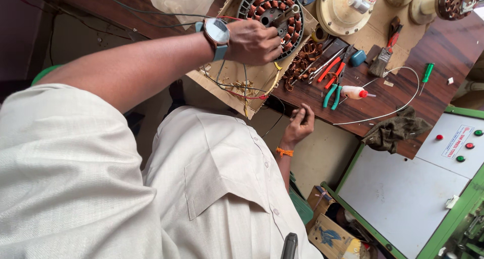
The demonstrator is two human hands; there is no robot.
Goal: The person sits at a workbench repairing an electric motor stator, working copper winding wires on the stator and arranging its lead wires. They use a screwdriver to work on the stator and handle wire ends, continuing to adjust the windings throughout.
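A long dark brown wooden workbench (443, 47) fills the top of the view from the head camera. Beside it stands a white box with green edges (403, 198) and small red and green buttons.

On the bench lies a flat sheet of brown cardboard (252, 77). A round metal motor part wound with copper wire coils (272, 9) sits on it, at the far end. Near it are a pile of loose copper wire scraps (302, 62), pliers with red handles (330, 70), pliers with teal handles (333, 95), a small white glue bottle with a red cap (355, 92), a little paint brush (383, 60), a green screwdriver (427, 72) and a dark crumpled rag (396, 130). A thin white wire (403, 105) curves across the bench.

The left hand (252, 41), with a grey wristwatch (217, 35) on its wrist, is closed around a tool handle (283, 16) pushed onto the coils. The right hand (301, 124) is low, by the bench edge. Its fingers are pinched together. I cannot tell what they hold.
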